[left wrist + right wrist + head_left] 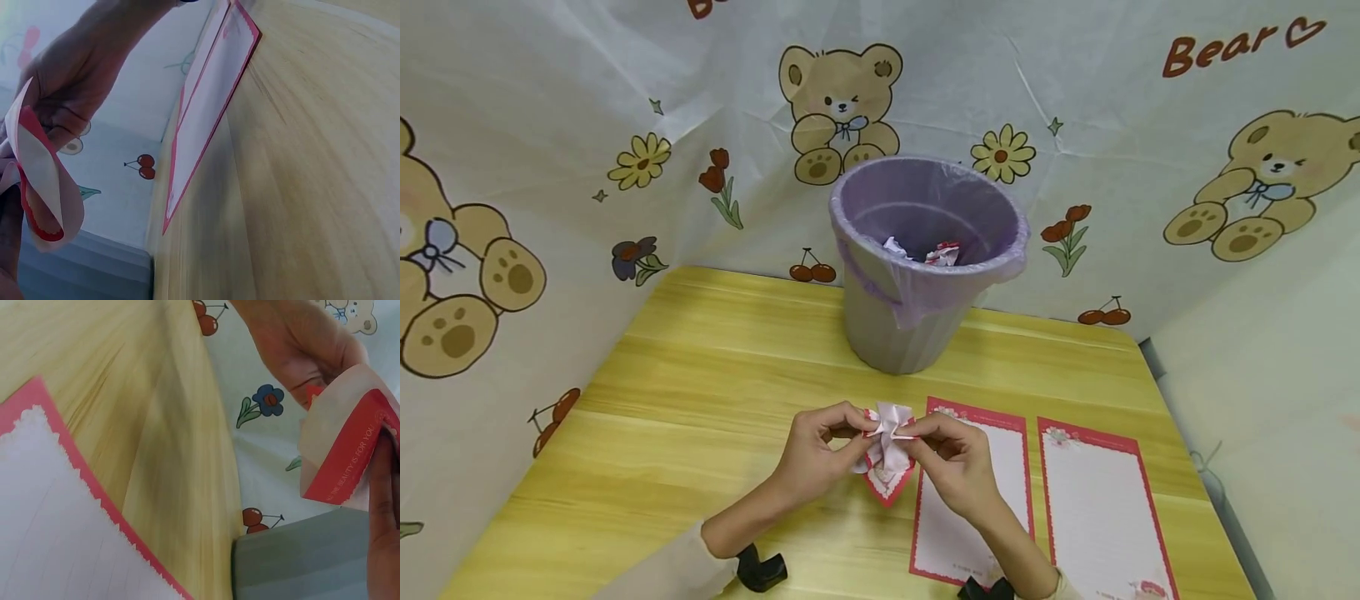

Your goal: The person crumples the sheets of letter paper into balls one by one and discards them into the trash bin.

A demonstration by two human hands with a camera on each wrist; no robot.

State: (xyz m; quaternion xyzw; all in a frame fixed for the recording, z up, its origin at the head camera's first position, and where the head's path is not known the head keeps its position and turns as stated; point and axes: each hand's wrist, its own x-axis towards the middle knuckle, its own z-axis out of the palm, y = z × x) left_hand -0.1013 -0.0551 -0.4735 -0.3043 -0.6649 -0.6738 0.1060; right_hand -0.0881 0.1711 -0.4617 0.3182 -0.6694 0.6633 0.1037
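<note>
Both hands hold one crumpled sheet of letter paper point(891, 458), white with a red border, above the table in the head view. My left hand point(820, 450) pinches its left side between thumb and fingers. On the opposite side my right hand point(958, 467) pinches it the same way. The paper is bunched in the middle, and a pointed red-edged corner hangs down. Seen from the right wrist, the folded paper point(350, 444) shows a red band with printed lettering. In the left wrist view a loop of the paper point(53, 194) bulges out below the fingers.
Two flat red-bordered sheets lie on the wooden table point(700, 400): one sheet point(955, 517) partly under the right hand, another sheet point(1101, 500) farther right. A grey bucket point(898, 325) with a purple liner stands behind the hands, crumpled paper point(943, 254) inside. A bear-print cloth point(737, 83) hangs behind.
</note>
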